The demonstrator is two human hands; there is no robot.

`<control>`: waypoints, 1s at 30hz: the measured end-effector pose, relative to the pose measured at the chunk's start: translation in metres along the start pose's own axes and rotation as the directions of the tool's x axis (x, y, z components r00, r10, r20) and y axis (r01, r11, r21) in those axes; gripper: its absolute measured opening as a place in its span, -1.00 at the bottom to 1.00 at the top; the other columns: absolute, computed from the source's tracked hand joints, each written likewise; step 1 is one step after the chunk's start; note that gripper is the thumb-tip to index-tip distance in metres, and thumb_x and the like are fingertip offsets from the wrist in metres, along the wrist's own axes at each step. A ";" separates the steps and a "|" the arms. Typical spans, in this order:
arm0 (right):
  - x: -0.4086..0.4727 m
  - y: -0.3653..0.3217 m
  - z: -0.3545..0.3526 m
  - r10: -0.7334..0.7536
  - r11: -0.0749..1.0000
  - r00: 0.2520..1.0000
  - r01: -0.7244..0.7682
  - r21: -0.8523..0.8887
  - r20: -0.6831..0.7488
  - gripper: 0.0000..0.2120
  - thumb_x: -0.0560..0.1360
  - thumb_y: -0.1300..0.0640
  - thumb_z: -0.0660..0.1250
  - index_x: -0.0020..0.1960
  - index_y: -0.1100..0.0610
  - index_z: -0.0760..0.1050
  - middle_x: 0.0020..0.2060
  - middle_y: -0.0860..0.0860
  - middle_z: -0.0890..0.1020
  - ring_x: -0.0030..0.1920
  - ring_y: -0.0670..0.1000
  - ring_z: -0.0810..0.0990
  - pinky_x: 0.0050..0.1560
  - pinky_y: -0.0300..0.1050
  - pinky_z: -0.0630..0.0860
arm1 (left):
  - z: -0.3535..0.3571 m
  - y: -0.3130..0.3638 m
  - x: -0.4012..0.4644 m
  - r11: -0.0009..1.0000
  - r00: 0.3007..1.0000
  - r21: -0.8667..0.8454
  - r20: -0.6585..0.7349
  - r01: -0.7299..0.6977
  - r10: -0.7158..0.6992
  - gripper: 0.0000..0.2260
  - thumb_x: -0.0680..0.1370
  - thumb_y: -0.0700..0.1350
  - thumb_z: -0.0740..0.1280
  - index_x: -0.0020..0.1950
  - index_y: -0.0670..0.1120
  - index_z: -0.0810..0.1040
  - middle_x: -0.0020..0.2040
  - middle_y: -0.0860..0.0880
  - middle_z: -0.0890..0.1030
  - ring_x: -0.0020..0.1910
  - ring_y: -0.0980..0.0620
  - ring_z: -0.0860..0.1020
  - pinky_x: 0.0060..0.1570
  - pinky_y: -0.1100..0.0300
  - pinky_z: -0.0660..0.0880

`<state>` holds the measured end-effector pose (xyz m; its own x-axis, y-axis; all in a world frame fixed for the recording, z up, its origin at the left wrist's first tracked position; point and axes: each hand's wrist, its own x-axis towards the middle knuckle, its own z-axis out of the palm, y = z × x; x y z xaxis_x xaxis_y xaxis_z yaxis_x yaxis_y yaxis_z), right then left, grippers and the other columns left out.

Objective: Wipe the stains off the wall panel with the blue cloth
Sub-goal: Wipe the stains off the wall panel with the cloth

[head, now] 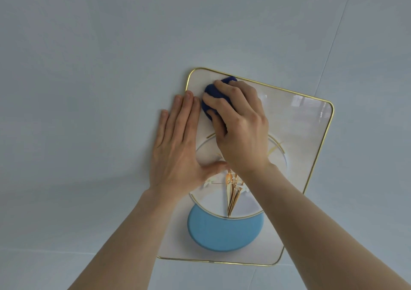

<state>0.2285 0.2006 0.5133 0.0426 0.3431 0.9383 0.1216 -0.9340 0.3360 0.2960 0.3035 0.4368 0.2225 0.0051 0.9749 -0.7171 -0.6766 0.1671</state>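
The wall panel point(298, 120) is a glossy white rectangle with a thin gold rim, a gold ring, orange stems and a light blue disc printed on it. It hangs tilted on a pale wall. My right hand point(240, 129) presses a bunched dark blue cloth point(214, 95) against the panel's upper left corner, fingers curled over it. My left hand point(178, 147) lies flat with fingers together over the panel's left edge, thumb resting on the ring. I see no distinct stains; the hands hide much of the upper left.
Pale grey-blue wall point(89, 89) surrounds the panel on all sides. A thin seam point(338, 45) runs diagonally at the upper right. The panel's right half reflects faint room shapes.
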 end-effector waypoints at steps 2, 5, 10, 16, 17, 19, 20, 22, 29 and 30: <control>-0.006 0.004 -0.003 -0.020 1.000 1.000 0.020 -0.023 0.015 -0.84 0.62 0.27 0.40 0.15 0.17 0.71 0.20 0.13 0.72 0.26 0.28 0.63 0.20 0.19 0.61 | -0.001 -0.001 0.000 1.000 1.000 0.002 0.007 0.000 0.000 0.20 0.33 0.57 0.33 0.70 -0.18 0.06 0.72 -0.11 0.11 0.73 -0.04 0.02 0.70 -0.05 -0.05; -0.008 0.016 -0.010 -0.064 0.996 0.998 0.064 -0.061 -0.002 -0.85 0.63 0.24 0.41 0.15 0.15 0.72 0.19 0.13 0.72 0.22 0.27 0.65 0.17 0.16 0.63 | -0.002 -0.002 0.000 1.000 0.999 0.001 0.041 -0.005 0.005 0.26 0.27 0.56 0.39 0.71 -0.14 0.00 0.74 -0.09 0.07 0.73 -0.01 -0.05 0.70 -0.01 -0.13; -0.002 0.006 0.005 0.183 0.982 0.971 -0.188 -0.021 -0.156 -0.84 0.61 0.30 0.41 0.13 0.18 0.72 0.16 0.14 0.72 0.20 0.26 0.62 0.16 0.13 0.62 | -0.001 -0.003 0.000 1.000 1.000 -0.018 0.026 0.000 0.000 0.24 0.30 0.56 0.37 0.71 -0.15 0.01 0.73 -0.07 0.07 0.73 -0.02 -0.03 0.70 -0.03 -0.09; -0.035 0.028 -0.013 -0.013 0.999 1.000 0.012 -0.052 -0.015 -0.83 0.64 0.26 0.40 0.20 0.16 0.70 0.20 0.13 0.71 0.25 0.24 0.60 0.20 0.16 0.61 | -0.001 -0.004 0.000 1.000 0.999 -0.028 0.046 -0.007 0.008 0.27 0.28 0.54 0.41 0.72 -0.13 -0.04 0.74 -0.08 0.04 0.72 0.02 -0.08 0.70 0.00 -0.13; -0.040 0.028 -0.015 0.016 0.998 1.000 -0.017 -0.065 -0.016 -0.82 0.64 0.27 0.40 0.20 0.16 0.70 0.20 0.12 0.71 0.25 0.24 0.60 0.19 0.16 0.61 | -0.001 -0.004 0.000 1.000 0.999 -0.030 0.050 -0.005 0.007 0.27 0.28 0.54 0.41 0.72 -0.12 -0.05 0.74 -0.08 0.03 0.72 0.02 -0.09 0.70 0.00 -0.14; -0.053 0.019 -0.013 0.141 0.987 0.989 -0.144 -0.065 -0.052 -0.82 0.62 0.28 0.42 0.19 0.15 0.70 0.21 0.12 0.70 0.26 0.23 0.59 0.18 0.14 0.62 | -0.001 -0.004 0.000 0.999 0.999 -0.036 0.049 -0.004 0.006 0.26 0.30 0.55 0.39 0.72 -0.12 -0.06 0.74 -0.07 0.02 0.72 0.01 -0.08 0.70 -0.01 -0.13; -0.058 0.012 -0.011 0.210 0.975 0.974 -0.215 -0.054 -0.078 -0.82 0.61 0.28 0.43 0.18 0.15 0.71 0.20 0.12 0.70 0.25 0.23 0.58 0.18 0.13 0.61 | -0.001 -0.004 0.000 0.999 0.999 -0.042 0.044 -0.002 0.004 0.24 0.32 0.55 0.38 0.72 -0.13 -0.05 0.74 -0.07 0.03 0.73 0.00 -0.07 0.70 -0.02 -0.11; -0.065 0.002 -0.007 0.297 0.953 0.948 -0.302 -0.027 -0.116 -0.81 0.58 0.30 0.45 0.15 0.14 0.72 0.19 0.12 0.71 0.24 0.23 0.58 0.19 0.07 0.60 | 0.000 -0.003 0.000 0.999 0.999 -0.049 0.034 0.003 -0.001 0.20 0.35 0.52 0.38 0.72 -0.13 -0.04 0.74 -0.07 0.03 0.73 -0.01 -0.06 0.70 -0.04 -0.09; -0.076 0.017 -0.023 0.129 0.991 0.991 -0.130 -0.041 -0.027 -0.84 0.60 0.27 0.42 0.13 0.13 0.73 0.14 0.09 0.74 0.15 0.15 0.59 0.15 0.06 0.63 | -0.007 0.000 0.000 0.996 0.997 -0.084 0.077 0.021 -0.015 0.24 0.30 0.51 0.42 0.72 -0.11 -0.06 0.74 -0.06 0.02 0.73 -0.03 -0.05 0.70 0.00 -0.12; -0.079 0.019 -0.027 0.108 0.994 0.994 -0.108 -0.036 0.007 -0.83 0.61 0.26 0.41 0.13 0.13 0.73 0.16 0.08 0.73 0.15 0.16 0.60 0.17 0.07 0.63 | -0.010 0.001 0.000 0.996 0.996 -0.086 0.087 0.027 -0.020 0.24 0.30 0.50 0.44 0.72 -0.11 -0.05 0.74 -0.06 0.03 0.73 -0.03 -0.04 0.70 0.00 -0.12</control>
<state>0.2008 0.1531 0.4477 0.0622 0.2409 0.9686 0.0806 -0.9685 0.2357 0.2887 0.3097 0.4383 0.2932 -0.0459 0.9549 -0.7647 -0.6108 0.2055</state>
